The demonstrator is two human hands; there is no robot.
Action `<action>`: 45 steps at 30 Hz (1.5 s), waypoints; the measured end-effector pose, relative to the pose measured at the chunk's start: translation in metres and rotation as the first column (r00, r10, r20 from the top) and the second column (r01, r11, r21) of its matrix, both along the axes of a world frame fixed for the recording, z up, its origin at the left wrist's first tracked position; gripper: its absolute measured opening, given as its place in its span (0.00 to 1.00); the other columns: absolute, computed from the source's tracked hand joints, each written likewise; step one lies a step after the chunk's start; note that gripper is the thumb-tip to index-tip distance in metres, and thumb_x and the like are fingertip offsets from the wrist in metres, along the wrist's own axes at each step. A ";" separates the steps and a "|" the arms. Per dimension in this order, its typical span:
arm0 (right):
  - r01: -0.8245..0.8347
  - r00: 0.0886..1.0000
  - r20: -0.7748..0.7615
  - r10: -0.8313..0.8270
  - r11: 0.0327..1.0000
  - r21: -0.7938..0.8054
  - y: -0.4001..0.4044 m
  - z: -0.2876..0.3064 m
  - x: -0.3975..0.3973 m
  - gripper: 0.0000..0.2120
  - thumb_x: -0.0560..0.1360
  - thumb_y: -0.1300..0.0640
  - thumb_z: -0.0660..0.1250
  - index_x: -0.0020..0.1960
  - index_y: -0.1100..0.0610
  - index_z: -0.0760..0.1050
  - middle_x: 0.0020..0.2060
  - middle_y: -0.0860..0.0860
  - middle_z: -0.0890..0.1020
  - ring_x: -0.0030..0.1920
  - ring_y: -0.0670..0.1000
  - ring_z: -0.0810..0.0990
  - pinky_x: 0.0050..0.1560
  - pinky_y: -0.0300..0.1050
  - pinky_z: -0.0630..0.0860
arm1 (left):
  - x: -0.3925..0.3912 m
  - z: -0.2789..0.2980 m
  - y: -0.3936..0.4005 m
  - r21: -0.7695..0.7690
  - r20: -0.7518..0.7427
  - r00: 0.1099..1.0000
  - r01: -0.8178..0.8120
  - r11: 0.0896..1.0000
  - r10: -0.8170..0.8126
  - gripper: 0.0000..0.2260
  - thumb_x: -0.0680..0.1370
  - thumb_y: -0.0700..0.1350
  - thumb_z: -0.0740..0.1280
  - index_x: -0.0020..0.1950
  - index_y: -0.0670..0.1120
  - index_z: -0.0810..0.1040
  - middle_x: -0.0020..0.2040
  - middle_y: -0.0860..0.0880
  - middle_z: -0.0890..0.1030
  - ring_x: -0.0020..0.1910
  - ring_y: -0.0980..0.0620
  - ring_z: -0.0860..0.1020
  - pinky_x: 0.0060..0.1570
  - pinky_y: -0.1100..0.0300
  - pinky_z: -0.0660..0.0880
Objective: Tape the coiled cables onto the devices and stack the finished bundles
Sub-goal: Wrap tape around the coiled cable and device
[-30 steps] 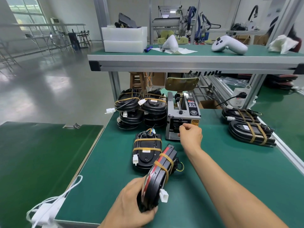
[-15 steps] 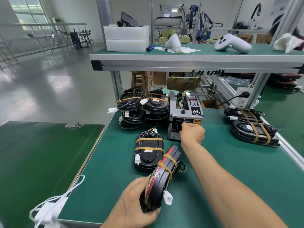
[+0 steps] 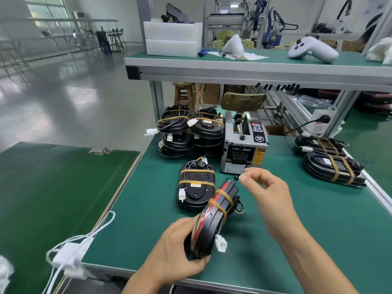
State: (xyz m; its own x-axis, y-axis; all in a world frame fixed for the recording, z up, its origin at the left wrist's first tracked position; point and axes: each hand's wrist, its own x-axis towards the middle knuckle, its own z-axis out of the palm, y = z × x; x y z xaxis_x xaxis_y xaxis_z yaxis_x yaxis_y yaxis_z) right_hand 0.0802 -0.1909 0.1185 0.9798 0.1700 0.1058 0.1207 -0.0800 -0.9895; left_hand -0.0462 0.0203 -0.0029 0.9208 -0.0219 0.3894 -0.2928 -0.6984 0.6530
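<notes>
My left hand (image 3: 176, 249) grips a black device with a red face (image 3: 212, 217), held on edge above the green bench near its front. Tan tape bands hold its coiled cable, and a white connector (image 3: 220, 244) hangs from it. My right hand (image 3: 267, 194) hovers just in front of the grey tape dispenser (image 3: 244, 145). Its thumb and forefinger are pinched together, seemingly on a thin tape strip that is hard to make out. A taped bundle (image 3: 196, 185) lies flat left of the held device.
Stacked taped bundles (image 3: 191, 132) stand behind, left of the dispenser. Two more bundles (image 3: 331, 164) lie at the right edge of the bench (image 3: 297, 219). A shelf (image 3: 254, 68) overhangs the back. White cables (image 3: 70, 251) hang at the front left corner.
My right hand has pulled back from the dispenser's outlet toward me, fingers now pinched in the air. My left hand keeps holding the device on edge.
</notes>
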 end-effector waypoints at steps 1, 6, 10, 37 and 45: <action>-0.098 0.994 0.033 0.100 0.993 -0.060 -0.004 0.005 -0.014 0.05 0.71 0.48 0.76 0.40 0.48 0.84 0.57 0.38 0.84 0.59 0.36 0.81 0.61 0.35 0.72 | 0.000 0.000 0.001 -0.001 -0.006 1.000 0.002 1.000 -0.002 0.31 0.67 0.49 0.80 0.67 0.68 0.76 0.60 0.66 0.81 0.61 0.59 0.81 0.59 0.65 0.77; -0.268 0.949 0.087 0.304 0.919 -0.291 -0.001 0.002 -0.044 0.09 0.74 0.57 0.77 0.39 0.46 0.83 0.69 0.34 0.76 0.73 0.31 0.66 0.75 0.40 0.61 | -0.003 0.003 -0.001 -0.008 -0.034 0.999 -0.003 1.000 0.003 0.27 0.67 0.49 0.80 0.65 0.61 0.79 0.57 0.64 0.81 0.57 0.60 0.81 0.57 0.64 0.77; -0.280 0.945 0.083 0.317 0.913 -0.298 0.006 -0.006 -0.049 0.07 0.75 0.56 0.77 0.40 0.46 0.83 0.69 0.32 0.75 0.75 0.30 0.61 0.83 0.58 0.49 | -0.003 0.007 -0.002 -0.009 -0.028 1.000 0.001 1.000 -0.001 0.29 0.68 0.49 0.80 0.67 0.62 0.77 0.57 0.63 0.81 0.57 0.58 0.81 0.57 0.62 0.78; -0.227 0.957 0.092 0.276 0.906 -0.357 0.015 -0.018 -0.053 0.08 0.76 0.54 0.76 0.44 0.42 0.82 0.71 0.29 0.72 0.77 0.28 0.55 0.83 0.56 0.40 | -0.003 0.006 -0.003 -0.024 -0.042 0.999 -0.022 0.999 0.021 0.32 0.68 0.50 0.79 0.71 0.63 0.76 0.60 0.65 0.80 0.60 0.58 0.81 0.59 0.62 0.78; -0.200 0.954 0.127 0.270 0.895 -0.399 0.016 -0.018 -0.054 0.07 0.75 0.54 0.76 0.44 0.42 0.81 0.69 0.28 0.71 0.77 0.28 0.54 0.81 0.50 0.38 | -0.004 0.010 -0.004 -0.026 -0.055 0.998 -0.006 1.000 0.004 0.31 0.68 0.47 0.79 0.70 0.60 0.78 0.59 0.66 0.80 0.59 0.58 0.81 0.59 0.66 0.76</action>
State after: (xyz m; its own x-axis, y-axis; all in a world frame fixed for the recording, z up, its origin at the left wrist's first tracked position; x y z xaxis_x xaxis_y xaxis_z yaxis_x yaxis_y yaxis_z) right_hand 0.0259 -0.1749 0.1003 0.8777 0.4544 0.1524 0.3502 -0.3910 -0.8511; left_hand -0.0503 0.0165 0.0068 0.9408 -0.0079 0.3389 -0.2528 -0.6824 0.6859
